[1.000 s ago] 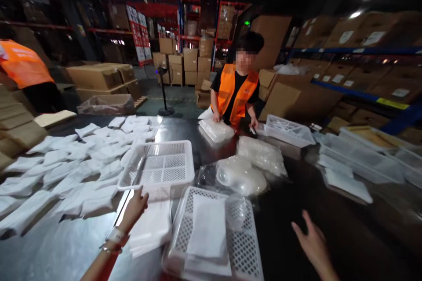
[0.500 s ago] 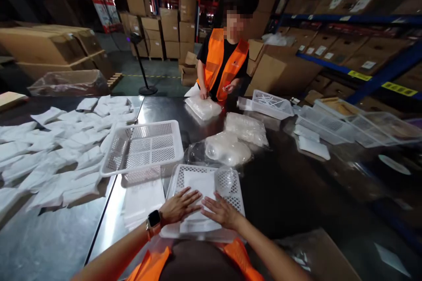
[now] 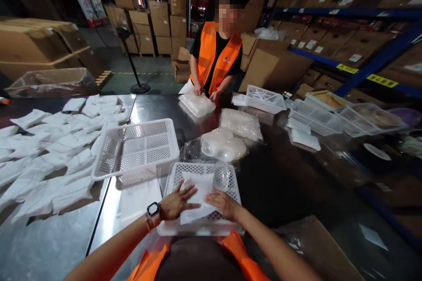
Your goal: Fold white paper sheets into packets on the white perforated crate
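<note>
A white paper sheet [image 3: 201, 184] lies partly folded on top of a white plastic basket [image 3: 169, 184] whose lattice face is up. My left hand [image 3: 180, 202] rests on the sheet's left side, open, fingers spread, with a watch on the wrist. At the sheet's right edge, my right hand [image 3: 226, 205] has its fingers drawn together on the paper; its thumb is hidden. A clear round plastic piece [image 3: 221, 176] sits by the sheet's upper right corner. Left of the basket lies a stack of flat white sheets [image 3: 138, 202].
Many white wrapped packets [image 3: 59, 149] cover the table's left. A white lattice basket [image 3: 141, 147] stands behind my left hand. Clear-bagged round pieces [image 3: 224, 145] and another bag [image 3: 242, 124] lie ahead. Across the table, a person in an orange vest [image 3: 216, 57] handles a clear bag [image 3: 198, 104].
The paper's shape has altered, with more lattice showing at its lower right. My right hand's fingers have drawn together at its edge. The co-worker's hands are both lower, at the bag.
</note>
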A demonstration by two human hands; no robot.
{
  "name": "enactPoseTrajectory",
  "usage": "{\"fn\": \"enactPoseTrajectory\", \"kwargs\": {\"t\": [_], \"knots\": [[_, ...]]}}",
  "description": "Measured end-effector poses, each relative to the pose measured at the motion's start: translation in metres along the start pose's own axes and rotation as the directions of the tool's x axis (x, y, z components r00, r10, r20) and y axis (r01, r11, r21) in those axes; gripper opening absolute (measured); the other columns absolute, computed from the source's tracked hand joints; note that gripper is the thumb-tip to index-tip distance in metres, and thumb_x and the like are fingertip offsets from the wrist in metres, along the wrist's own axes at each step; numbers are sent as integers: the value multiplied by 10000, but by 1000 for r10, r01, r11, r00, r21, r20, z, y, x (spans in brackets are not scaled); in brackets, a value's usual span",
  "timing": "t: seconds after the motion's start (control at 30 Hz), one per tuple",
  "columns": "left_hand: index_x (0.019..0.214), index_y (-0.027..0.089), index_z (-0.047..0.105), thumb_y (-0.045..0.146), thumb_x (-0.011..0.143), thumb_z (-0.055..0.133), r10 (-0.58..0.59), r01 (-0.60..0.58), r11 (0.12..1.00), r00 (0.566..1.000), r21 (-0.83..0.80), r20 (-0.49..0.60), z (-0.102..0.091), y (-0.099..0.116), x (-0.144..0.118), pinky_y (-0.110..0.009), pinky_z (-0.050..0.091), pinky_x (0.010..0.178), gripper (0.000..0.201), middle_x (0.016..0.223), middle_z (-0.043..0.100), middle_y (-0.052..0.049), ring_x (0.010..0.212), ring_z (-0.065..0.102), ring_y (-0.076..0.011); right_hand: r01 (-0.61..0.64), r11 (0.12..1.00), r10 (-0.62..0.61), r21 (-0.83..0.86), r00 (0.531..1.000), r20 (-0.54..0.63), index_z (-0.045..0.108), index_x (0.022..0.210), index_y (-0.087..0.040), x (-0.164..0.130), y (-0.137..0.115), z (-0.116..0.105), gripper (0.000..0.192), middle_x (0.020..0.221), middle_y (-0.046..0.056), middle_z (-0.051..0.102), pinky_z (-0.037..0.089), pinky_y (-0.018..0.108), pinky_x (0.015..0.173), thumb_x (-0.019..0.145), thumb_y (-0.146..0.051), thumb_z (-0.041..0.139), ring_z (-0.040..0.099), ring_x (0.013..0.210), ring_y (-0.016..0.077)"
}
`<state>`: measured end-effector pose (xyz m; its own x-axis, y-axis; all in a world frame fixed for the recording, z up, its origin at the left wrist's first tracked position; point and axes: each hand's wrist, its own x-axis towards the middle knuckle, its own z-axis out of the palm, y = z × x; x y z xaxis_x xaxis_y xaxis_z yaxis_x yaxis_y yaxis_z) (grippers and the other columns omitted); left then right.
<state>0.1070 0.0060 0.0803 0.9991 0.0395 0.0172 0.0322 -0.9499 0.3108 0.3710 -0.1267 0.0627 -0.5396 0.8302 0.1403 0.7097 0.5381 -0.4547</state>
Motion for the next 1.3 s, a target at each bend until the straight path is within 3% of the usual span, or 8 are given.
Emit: {"fn": "enactPoseTrajectory", "kwargs": {"t": [0.13,0.27,0.37,0.67,0.77,0.87,0.97,1.3], "knots": [[1285,252,580,276,937,379,-250,120,904,927,-410,-280,12,7,-5,-573,214,1165,403,1294,634,-100,1233,551,-247,-265,802,475,536,827,-301,743,960,-171,9,-12,2,314,937,102,761,576,402,824,860,-339,497,717,902,241],[929,191,674,447,950,361,-769,245,544,528,-802,-360,20,31,7,-383,513,893,404,947,712,-82,922,648,-222,-290,659,682,694,620,-388,724,810,-168,23,-28,8,324,755,66,744,586,367,644,832,-437,544,709,696,236],[730,209,596,539,918,385,-893,215,399,311,-891,-325,15,43,19,-325,521,720,434,757,648,-43,752,607,-201,-287,616,738,734,536,-410,698,753,-169,27,-31,9,327,656,42,706,562,330,564,789,-475,588,668,597,213],[661,229,488,663,871,372,-929,317,369,101,-874,-356,18,35,28,-271,426,560,495,585,508,23,569,487,-148,-443,607,790,660,247,-561,609,665,-183,55,-38,19,530,580,56,630,461,279,530,863,-638,424,541,537,172],[646,230,492,642,896,333,-917,387,390,83,-835,-390,21,31,28,-270,406,549,508,567,527,16,545,496,-147,-552,587,771,592,157,-618,590,641,-197,62,-39,28,609,539,58,615,396,274,482,881,-693,331,494,486,165],[724,221,578,615,905,341,-893,421,449,176,-788,-415,23,25,26,-272,418,556,495,621,614,-13,572,562,-164,-635,566,751,525,135,-646,618,660,-192,60,-35,34,665,562,84,647,370,287,474,879,-725,285,499,465,174],[791,212,635,589,913,345,-870,443,492,256,-749,-421,25,20,23,-277,434,557,492,654,664,-35,585,606,-181,-682,562,732,469,146,-666,637,676,-186,54,-30,39,690,589,100,670,378,287,489,883,-728,264,542,481,187],[1244,132,619,423,930,398,-863,515,505,296,-692,-410,35,10,22,-335,535,638,482,949,757,-139,767,720,-264,-784,561,690,266,266,-674,646,714,-182,45,-19,50,683,568,89,668,358,272,481,945,-644,201,576,474,180]]}}
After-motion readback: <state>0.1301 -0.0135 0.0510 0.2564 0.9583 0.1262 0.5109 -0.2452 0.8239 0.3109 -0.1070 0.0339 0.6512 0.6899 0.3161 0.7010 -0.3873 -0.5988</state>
